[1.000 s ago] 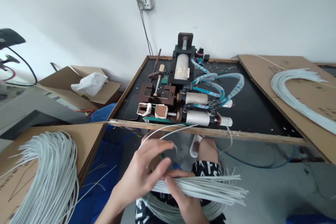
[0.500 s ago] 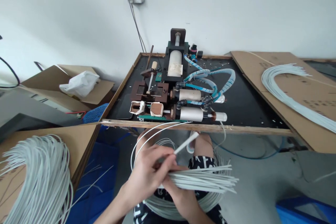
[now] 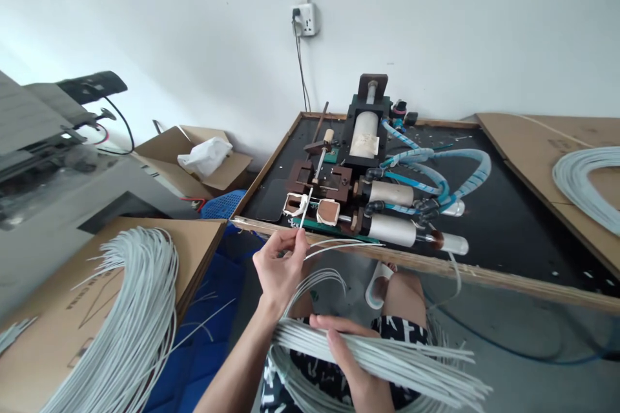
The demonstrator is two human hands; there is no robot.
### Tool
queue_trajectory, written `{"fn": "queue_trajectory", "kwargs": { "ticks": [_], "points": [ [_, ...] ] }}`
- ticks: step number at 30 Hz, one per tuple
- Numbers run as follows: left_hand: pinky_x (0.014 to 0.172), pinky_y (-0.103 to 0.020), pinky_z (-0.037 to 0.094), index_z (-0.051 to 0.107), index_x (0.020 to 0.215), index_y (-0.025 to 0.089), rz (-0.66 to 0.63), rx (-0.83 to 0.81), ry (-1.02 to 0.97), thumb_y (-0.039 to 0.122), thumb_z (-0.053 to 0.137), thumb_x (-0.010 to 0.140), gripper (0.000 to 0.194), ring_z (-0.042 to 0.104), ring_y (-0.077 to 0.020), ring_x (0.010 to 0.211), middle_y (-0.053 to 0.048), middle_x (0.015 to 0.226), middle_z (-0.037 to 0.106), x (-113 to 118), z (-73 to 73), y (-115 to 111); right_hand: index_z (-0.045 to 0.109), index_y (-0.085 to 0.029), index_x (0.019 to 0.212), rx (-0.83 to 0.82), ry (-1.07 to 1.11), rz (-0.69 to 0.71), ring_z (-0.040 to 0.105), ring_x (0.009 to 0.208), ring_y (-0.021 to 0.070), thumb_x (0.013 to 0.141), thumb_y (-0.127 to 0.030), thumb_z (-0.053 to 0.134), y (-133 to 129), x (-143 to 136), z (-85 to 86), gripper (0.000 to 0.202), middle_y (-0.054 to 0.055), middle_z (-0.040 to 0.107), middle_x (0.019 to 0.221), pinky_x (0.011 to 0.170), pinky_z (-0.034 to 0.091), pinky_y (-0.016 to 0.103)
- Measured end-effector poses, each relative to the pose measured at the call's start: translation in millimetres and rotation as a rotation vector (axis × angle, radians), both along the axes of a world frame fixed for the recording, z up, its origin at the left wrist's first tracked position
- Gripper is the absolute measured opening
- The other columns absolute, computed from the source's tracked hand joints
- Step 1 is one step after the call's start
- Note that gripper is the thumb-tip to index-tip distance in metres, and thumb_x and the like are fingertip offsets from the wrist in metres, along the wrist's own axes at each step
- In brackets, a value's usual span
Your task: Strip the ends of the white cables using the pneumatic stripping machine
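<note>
Between the thumb and fingers of my left hand (image 3: 281,264) are pinched white wires, their ends pointing up at the gap between the two jaw pads of the machine (image 3: 328,211) at the table's front edge. My right hand (image 3: 353,352) is wrapped around a thick bundle of white wires (image 3: 411,368) above my lap, its cut ends fanning to the right. The bundle loops down over my patterned shorts. Two loose white wires curve to the right beyond my left hand.
On cardboard at the left lies a big wire bundle (image 3: 145,310). Another wire coil (image 3: 581,181) rests on cardboard at the right. Blue-striped hoses (image 3: 477,168) arch over the black tabletop (image 3: 504,219). An open carton (image 3: 232,171) holds a white bag.
My left hand has moved away from the bundle, up to the machine's jaws with the pinched wires. My right hand still holds the bundle. The view has shifted left.
</note>
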State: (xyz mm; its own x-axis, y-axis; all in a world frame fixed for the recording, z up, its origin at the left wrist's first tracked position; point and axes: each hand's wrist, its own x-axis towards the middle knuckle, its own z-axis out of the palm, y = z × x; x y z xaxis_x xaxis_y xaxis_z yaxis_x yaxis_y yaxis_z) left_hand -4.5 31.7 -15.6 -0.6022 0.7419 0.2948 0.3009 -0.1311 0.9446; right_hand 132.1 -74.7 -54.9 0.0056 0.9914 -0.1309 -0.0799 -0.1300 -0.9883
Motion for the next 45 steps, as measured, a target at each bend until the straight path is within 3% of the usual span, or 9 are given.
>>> {"fn": "queue_trajectory", "kwargs": {
  "ticks": [11,19,30,34,38,43,44,45],
  "points": [
    [0.052,-0.019,0.05,0.068,0.073,0.018,0.017,0.071,0.185,0.028,0.069,0.085,0.015,0.062,-0.0108,0.047,0.003,0.057,0.069,-2.1,-14.1,8.5,0.081,-0.028,0.095,-0.023,-0.02,0.018,0.077,0.098,0.0255,0.091,-0.048,0.07,1.0,2.3,9.5,0.024,0.005,0.083,0.1,0.094,0.058,0.033],
    [0.051,-0.02,0.047,0.063,0.073,0.019,0.031,0.054,0.207,0.031,0.068,0.087,0.018,0.06,-0.0111,0.045,0.004,0.053,0.067,1.8,-15.0,16.2,0.08,-0.028,0.096,-0.036,0.016,0.025,0.076,0.1,0.0236,0.091,-0.05,0.07,3.4,6.2,8.9,0.025,0.003,0.082,0.101,0.095,0.056,0.029],
    [0.056,-0.02,0.049,0.067,0.081,0.019,0.014,0.046,0.205,0.03,0.068,0.088,0.014,0.063,-0.0113,0.048,0.004,0.057,0.068,-6.9,-17.5,14.2,0.08,-0.026,0.097,-0.003,0.059,0.066,0.077,0.099,0.0259,0.093,-0.045,0.068,7.1,5.9,2.8,0.023,0.006,0.082,0.101,0.095,0.058,0.034],
    [0.058,-0.021,0.051,0.068,0.094,0.017,-0.102,0.001,0.208,0.033,0.064,0.091,0.017,0.066,-0.0132,0.053,0.003,0.06,0.069,-13.6,-14.2,13.1,0.079,-0.027,0.1,0.004,0.088,0.058,0.077,0.101,0.0239,0.094,-0.042,0.068,7.7,6.5,1.4,0.019,0.005,0.082,0.103,0.096,0.057,0.033],
    [0.058,-0.021,0.052,0.069,0.11,0.015,-0.24,-0.083,0.187,0.036,0.058,0.095,0.028,0.066,-0.0131,0.056,0.002,0.064,0.07,-20.5,-10.6,0.5,0.08,-0.026,0.098,0.013,0.113,0.053,0.077,0.099,0.0227,0.094,-0.039,0.07,9.2,5.6,13.3,0.017,0.004,0.082,0.101,0.094,0.058,0.031],
    [0.046,-0.02,0.041,0.073,0.109,0.017,-0.053,-0.081,0.236,0.036,0.06,0.096,0.026,0.051,-0.0098,0.046,0.004,0.06,0.063,-27.6,-7.5,-38.5,0.084,-0.026,0.093,0.043,0.152,0.069,0.079,0.09,0.0228,0.092,-0.033,0.071,14.5,4.1,27.9,0.015,0.004,0.084,0.093,0.087,0.06,0.03],
    [0.044,-0.02,0.039,0.074,0.107,0.019,-0.07,-0.073,0.242,0.036,0.062,0.096,0.024,0.05,-0.0095,0.045,0.004,0.061,0.065,-28.6,-7.0,-45.5,0.085,-0.027,0.092,0.04,0.142,0.068,0.079,0.088,0.0224,0.092,-0.033,0.071,15.6,4.2,29.3,0.015,0.003,0.084,0.091,0.084,0.061,0.028],
    [0.048,-0.021,0.043,0.075,0.103,0.021,-0.175,-0.046,0.277,0.035,0.063,0.095,0.021,0.056,-0.0107,0.05,0.002,0.067,0.069,-29.4,-6.7,-50.8,0.085,-0.027,0.091,0.037,0.133,0.064,0.079,0.085,0.0221,0.091,-0.032,0.071,16.7,4.3,30.1,0.015,0.003,0.084,0.09,0.081,0.061,0.027]
  ]
}}
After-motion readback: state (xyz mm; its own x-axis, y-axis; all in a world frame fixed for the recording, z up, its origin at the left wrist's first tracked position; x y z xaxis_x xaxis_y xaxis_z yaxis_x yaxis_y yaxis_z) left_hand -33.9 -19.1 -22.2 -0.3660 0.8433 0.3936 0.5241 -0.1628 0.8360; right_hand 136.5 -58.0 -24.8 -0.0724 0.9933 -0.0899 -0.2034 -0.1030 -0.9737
